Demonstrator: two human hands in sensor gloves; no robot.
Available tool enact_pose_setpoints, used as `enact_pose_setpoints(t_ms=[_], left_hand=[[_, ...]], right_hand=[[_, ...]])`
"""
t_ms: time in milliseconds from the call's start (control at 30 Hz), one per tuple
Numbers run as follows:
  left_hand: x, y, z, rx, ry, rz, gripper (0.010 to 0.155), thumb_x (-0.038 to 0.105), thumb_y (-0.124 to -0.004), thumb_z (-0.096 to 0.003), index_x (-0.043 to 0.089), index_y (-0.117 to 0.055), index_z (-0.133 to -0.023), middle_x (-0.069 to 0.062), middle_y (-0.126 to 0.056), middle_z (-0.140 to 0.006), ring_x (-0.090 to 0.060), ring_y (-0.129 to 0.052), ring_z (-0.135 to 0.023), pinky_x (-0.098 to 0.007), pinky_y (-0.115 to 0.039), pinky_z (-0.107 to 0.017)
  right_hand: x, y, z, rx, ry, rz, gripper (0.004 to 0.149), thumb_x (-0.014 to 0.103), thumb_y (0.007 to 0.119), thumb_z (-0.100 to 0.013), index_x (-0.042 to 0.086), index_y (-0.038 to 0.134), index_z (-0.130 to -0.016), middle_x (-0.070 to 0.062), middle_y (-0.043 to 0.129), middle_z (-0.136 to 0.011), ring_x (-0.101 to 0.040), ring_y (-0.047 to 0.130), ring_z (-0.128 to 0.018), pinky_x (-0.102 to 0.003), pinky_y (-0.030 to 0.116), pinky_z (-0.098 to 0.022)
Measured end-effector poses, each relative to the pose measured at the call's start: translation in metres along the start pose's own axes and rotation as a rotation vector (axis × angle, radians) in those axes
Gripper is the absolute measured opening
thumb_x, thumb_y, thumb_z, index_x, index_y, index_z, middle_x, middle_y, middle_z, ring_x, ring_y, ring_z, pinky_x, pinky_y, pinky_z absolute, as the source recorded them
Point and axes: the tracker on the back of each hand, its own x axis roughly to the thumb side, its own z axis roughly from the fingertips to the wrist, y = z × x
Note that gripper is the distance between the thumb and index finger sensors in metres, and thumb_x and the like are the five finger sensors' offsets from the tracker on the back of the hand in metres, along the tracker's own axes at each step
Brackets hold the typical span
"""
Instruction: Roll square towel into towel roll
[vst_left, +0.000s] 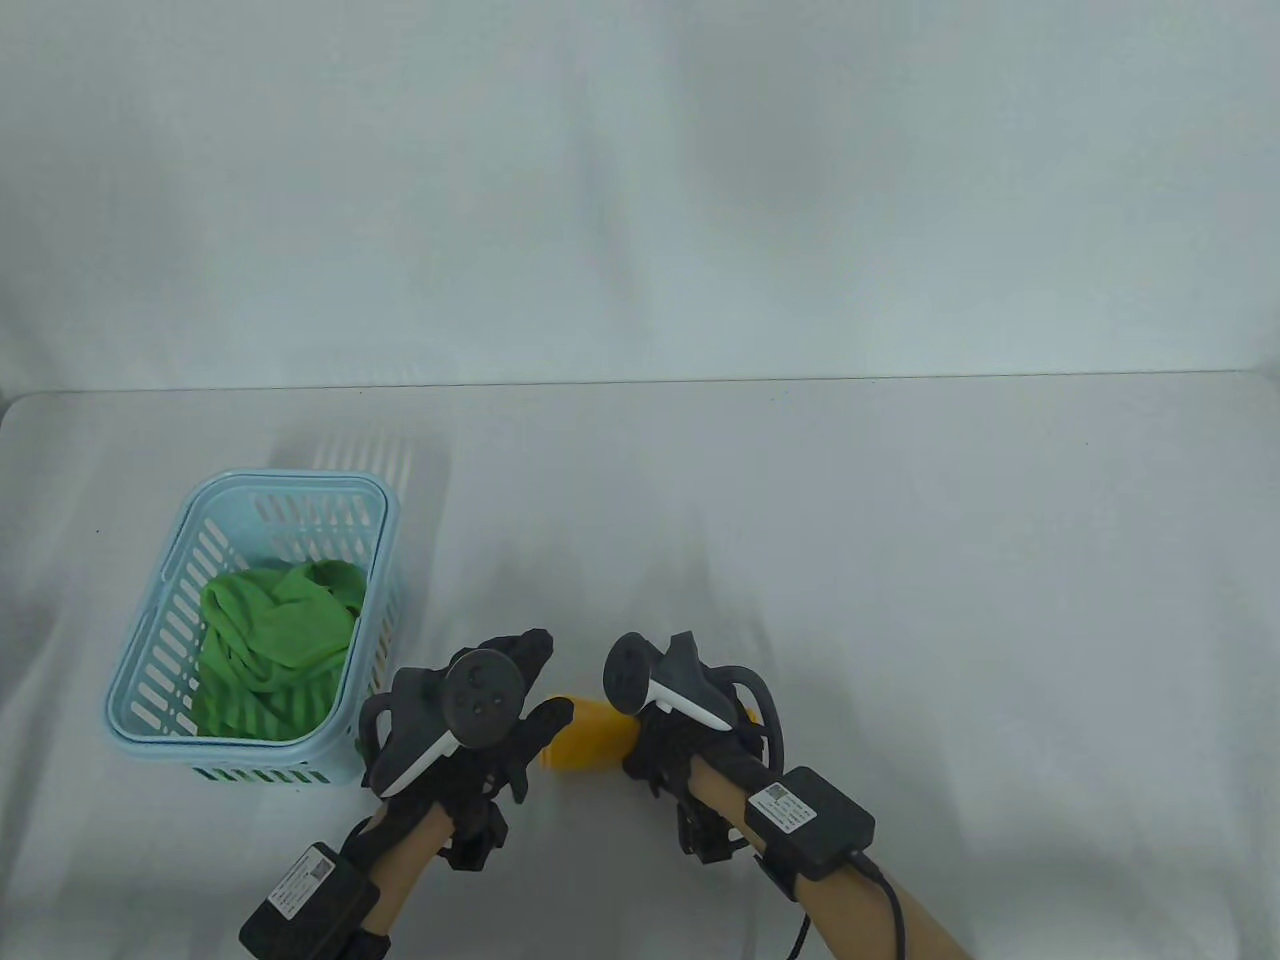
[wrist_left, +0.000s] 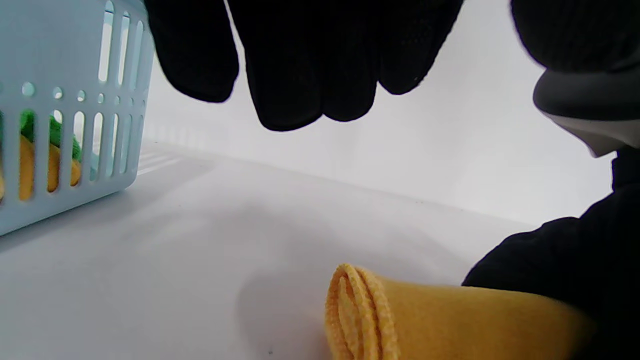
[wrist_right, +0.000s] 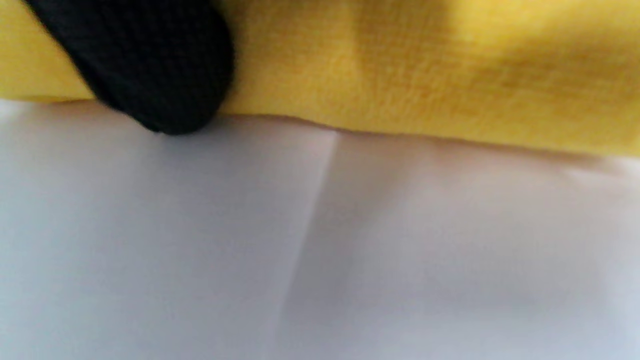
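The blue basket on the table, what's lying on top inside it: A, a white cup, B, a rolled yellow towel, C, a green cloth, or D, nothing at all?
C: the table view shows a crumpled green cloth filling the blue basket, while the yellow towel roll lies outside it on the table between the left hand and right hand.

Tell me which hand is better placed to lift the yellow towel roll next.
The right hand, probably: it already rests on the yellow towel roll, a fingertip against the cloth. The left hand hangs above the roll's end, fingers off it.
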Motion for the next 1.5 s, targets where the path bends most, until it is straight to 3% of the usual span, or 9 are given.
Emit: enact_pose_setpoints(t_ms=[233, 433, 533, 667, 800, 1033, 1200, 1500], left_hand=[[0.0, 0.001, 0.001, -0.001, 0.01, 0.003, 0.077, 0.062, -0.072, -0.0346, 0.031, -0.059, -0.104, 0.002, -0.072, -0.105, -0.028, -0.083, -0.093, -0.053, -0.069, -0.07], [-0.001, 0.014, 0.005, 0.061, 0.005, 0.035, 0.077, 0.062, -0.072, -0.0345, 0.031, -0.059, -0.104, 0.003, -0.072, -0.105, -0.027, -0.083, -0.093, -0.053, -0.069, -0.07], [-0.001, 0.017, 0.008, 0.082, 0.005, 0.032, 0.077, 0.062, -0.072, -0.0346, 0.032, -0.059, -0.104, 0.003, -0.071, -0.105, -0.027, -0.083, -0.094, -0.053, -0.069, -0.07], [-0.001, 0.017, 0.009, 0.082, 0.005, 0.032, 0.077, 0.062, -0.072, -0.0345, 0.032, -0.059, -0.104, 0.003, -0.071, -0.105, -0.027, -0.083, -0.093, -0.053, -0.069, -0.07], [-0.001, 0.016, 0.008, 0.08, 0.003, 0.023, 0.077, 0.062, -0.072, -0.0345, 0.031, -0.059, -0.104, 0.003, -0.072, -0.105, -0.028, -0.083, -0.093, -0.053, -0.069, -0.07], [0.0, 0.015, 0.008, 0.067, 0.012, 0.023, 0.077, 0.062, -0.071, -0.0344, 0.031, -0.059, -0.104, 0.003, -0.072, -0.105, -0.027, -0.083, -0.093, -0.053, -0.069, -0.07], [0.001, 0.013, 0.007, 0.058, 0.018, 0.02, 0.077, 0.062, -0.071, -0.0344, 0.032, -0.059, -0.104, 0.003, -0.072, -0.105, -0.027, -0.083, -0.093, -0.053, -0.069, -0.07], [0.003, 0.008, 0.007, 0.033, 0.029, 0.003, 0.077, 0.062, -0.071, -0.0344, 0.031, -0.06, -0.104, 0.003, -0.073, -0.104, -0.027, -0.083, -0.093, -0.053, -0.069, -0.07]], right_hand=[[-0.005, -0.005, 0.004, -0.059, 0.001, -0.04, 0.067, 0.049, 0.09, -0.026, 0.028, 0.066, -0.085, 0.003, 0.067, -0.088, -0.029, 0.068, -0.084, -0.057, 0.053, -0.071], [-0.03, -0.049, 0.024, -0.185, 0.045, -0.177, 0.067, 0.047, 0.091, -0.025, 0.028, 0.067, -0.084, 0.002, 0.068, -0.088, -0.029, 0.067, -0.084, -0.058, 0.052, -0.071], [-0.057, -0.081, 0.031, -0.279, 0.104, -0.194, 0.067, 0.047, 0.092, -0.025, 0.029, 0.067, -0.085, 0.002, 0.067, -0.089, -0.029, 0.067, -0.084, -0.058, 0.052, -0.071], [-0.104, -0.115, 0.033, -0.418, 0.232, -0.069, 0.067, 0.047, 0.092, -0.025, 0.029, 0.067, -0.085, 0.003, 0.067, -0.089, -0.029, 0.067, -0.085, -0.058, 0.051, -0.072], [-0.158, -0.131, 0.029, -0.505, 0.39, 0.057, 0.067, 0.047, 0.091, -0.025, 0.03, 0.066, -0.085, 0.004, 0.066, -0.089, -0.028, 0.066, -0.086, -0.058, 0.051, -0.072], [-0.249, -0.123, 0.009, -0.524, 0.646, 0.211, 0.067, 0.047, 0.091, -0.026, 0.032, 0.064, -0.085, 0.006, 0.064, -0.091, -0.026, 0.064, -0.088, -0.057, 0.049, -0.073], [-0.299, -0.098, 0.001, -0.496, 0.777, 0.135, 0.067, 0.047, 0.09, -0.026, 0.033, 0.062, -0.086, 0.007, 0.062, -0.092, -0.025, 0.062, -0.089, -0.057, 0.048, -0.074], [-0.326, -0.061, -0.016, -0.377, 0.785, -0.038, 0.069, 0.048, 0.089, -0.027, 0.033, 0.06, -0.088, 0.006, 0.061, -0.093, -0.026, 0.063, -0.09, -0.057, 0.05, -0.073]])
